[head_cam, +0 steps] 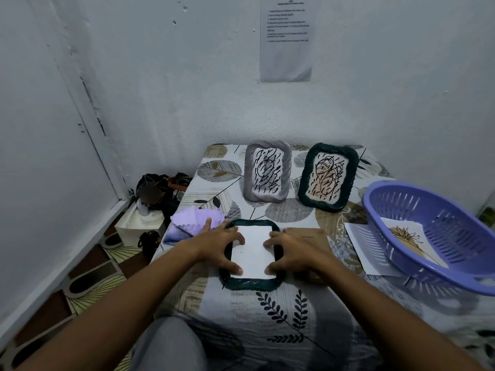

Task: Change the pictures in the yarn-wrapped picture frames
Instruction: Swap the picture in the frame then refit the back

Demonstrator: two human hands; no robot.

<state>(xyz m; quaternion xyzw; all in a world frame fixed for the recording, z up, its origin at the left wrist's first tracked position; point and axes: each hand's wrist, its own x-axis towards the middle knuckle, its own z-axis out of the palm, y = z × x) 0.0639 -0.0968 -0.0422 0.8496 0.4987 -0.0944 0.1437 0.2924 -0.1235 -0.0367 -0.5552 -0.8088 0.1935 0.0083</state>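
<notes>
Pressing a white sheet [253,250] into the dark green frame [250,284] lying flat on the patterned bedspread [281,317], I spread my left hand [218,243] and right hand [294,250] over its side edges, fingertips and thumbs on the paper. Beyond my hands stand a grey frame [267,171] and another green frame [330,176]. A purple cloth [192,219] lies beside my left hand, and a purple basket [439,236] sits to the right of my right hand.

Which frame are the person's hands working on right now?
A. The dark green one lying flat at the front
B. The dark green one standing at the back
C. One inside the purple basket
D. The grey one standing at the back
A: the left hand and right hand press on the white sheet inside the flat dark green frame.
</notes>
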